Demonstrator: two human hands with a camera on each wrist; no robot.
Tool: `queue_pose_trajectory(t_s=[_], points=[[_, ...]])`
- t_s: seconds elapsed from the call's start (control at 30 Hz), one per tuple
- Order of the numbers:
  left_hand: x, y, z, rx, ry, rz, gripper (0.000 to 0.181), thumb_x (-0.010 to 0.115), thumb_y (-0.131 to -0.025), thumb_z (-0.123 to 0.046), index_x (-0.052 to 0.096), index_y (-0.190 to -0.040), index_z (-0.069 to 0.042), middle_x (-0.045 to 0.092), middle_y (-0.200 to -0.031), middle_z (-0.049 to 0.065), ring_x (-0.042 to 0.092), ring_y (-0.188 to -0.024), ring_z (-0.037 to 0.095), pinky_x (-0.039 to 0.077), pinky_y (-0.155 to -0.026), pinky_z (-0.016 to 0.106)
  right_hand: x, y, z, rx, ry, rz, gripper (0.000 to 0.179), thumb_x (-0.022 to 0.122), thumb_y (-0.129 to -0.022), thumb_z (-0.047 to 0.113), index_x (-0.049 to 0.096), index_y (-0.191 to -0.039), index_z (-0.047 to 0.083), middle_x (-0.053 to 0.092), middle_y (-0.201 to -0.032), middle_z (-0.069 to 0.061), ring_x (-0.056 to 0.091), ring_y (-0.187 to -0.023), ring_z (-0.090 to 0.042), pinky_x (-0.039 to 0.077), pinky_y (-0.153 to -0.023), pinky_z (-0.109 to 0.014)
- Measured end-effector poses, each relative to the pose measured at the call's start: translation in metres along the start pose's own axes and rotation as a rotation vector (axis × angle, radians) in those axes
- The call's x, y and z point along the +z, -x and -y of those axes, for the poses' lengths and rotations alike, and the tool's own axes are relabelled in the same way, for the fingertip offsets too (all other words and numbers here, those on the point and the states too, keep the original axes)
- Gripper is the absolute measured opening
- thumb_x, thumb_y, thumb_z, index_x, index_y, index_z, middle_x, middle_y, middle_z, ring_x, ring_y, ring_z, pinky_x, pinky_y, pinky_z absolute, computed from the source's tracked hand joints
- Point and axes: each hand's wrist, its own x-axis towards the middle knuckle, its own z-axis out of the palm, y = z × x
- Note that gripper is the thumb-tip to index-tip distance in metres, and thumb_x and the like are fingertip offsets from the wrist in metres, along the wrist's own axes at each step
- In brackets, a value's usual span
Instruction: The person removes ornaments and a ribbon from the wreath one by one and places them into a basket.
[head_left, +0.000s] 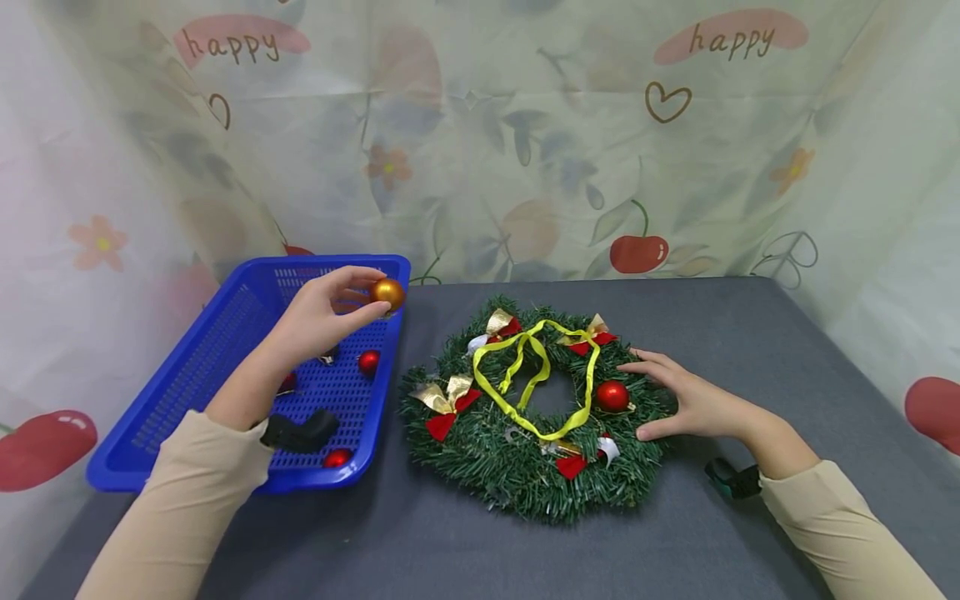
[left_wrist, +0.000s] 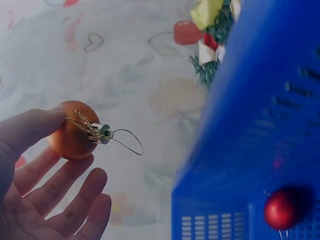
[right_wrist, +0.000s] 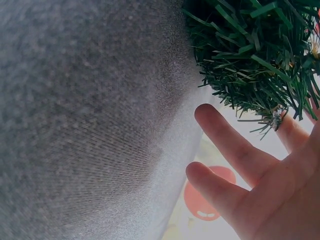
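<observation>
Above the right rim of the blue basket (head_left: 247,279), my left hand (head_left: 326,310) pinches a gold Christmas ball (head_left: 387,292) between thumb and fingers. In the left wrist view the gold ball (left_wrist: 75,131) shows a silver cap with a thin wire loop and gold cord. On the table lies a green wreath (head_left: 480,467) with bows, a yellow ribbon (head_left: 487,390) and a red ball (head_left: 612,396) on its right side. My right hand (head_left: 693,400) is at the wreath's right edge, fingers spread. The right wrist view shows fingers beside the green strands (right_wrist: 250,65).
Inside the basket lie several ornaments, among them a red ball (head_left: 368,362) and another red ball (head_left: 337,457) near the front. A grey cloth (head_left: 450,550) covers the table. Printed curtains (head_left: 480,150) stand behind and at both sides.
</observation>
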Motion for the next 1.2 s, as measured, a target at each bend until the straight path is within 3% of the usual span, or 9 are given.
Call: queue_pose_trajectory(t_s=[0.4, 0.63, 1.2], points=[[-0.012, 0.001, 0.026, -0.101, -0.031, -0.03, 0.053, 0.056, -0.091, -0.041, 0.046, -0.135, -0.012, 0.047, -0.138, 0.016, 0.05, -0.123, 0.038, 0.045, -0.095, 0.054, 0.001, 0.0, 0.001, -0.004, -0.007, -0.002, 0.077, 0.077, -0.076, 0.033, 0.039, -0.14, 0.012, 0.016, -0.151, -0.025, 0.025, -0.133, -0.048, 0.034, -0.096, -0.066], [-0.015, 0.001, 0.034, -0.128, -0.039, -0.031, 0.055, 0.055, -0.092, -0.042, 0.045, -0.135, -0.009, 0.048, -0.137, 0.018, 0.05, -0.122, 0.04, 0.043, -0.097, 0.055, 0.001, 0.0, 0.0, 0.003, -0.008, 0.0, 0.077, 0.077, -0.076, 0.033, 0.039, -0.14, 0.012, 0.016, -0.152, -0.024, 0.024, -0.134, -0.048, 0.034, -0.096, -0.066], [-0.014, 0.0, 0.045, -0.159, -0.101, 0.042, 0.05, 0.057, -0.092, -0.035, 0.048, -0.131, -0.004, 0.053, -0.13, 0.022, 0.053, -0.117, 0.039, 0.049, -0.091, 0.05, 0.0, 0.0, 0.0, 0.008, -0.003, 0.004, 0.078, 0.076, -0.076, 0.034, 0.039, -0.14, 0.012, 0.016, -0.152, -0.023, 0.025, -0.134, -0.047, 0.035, -0.097, -0.065]])
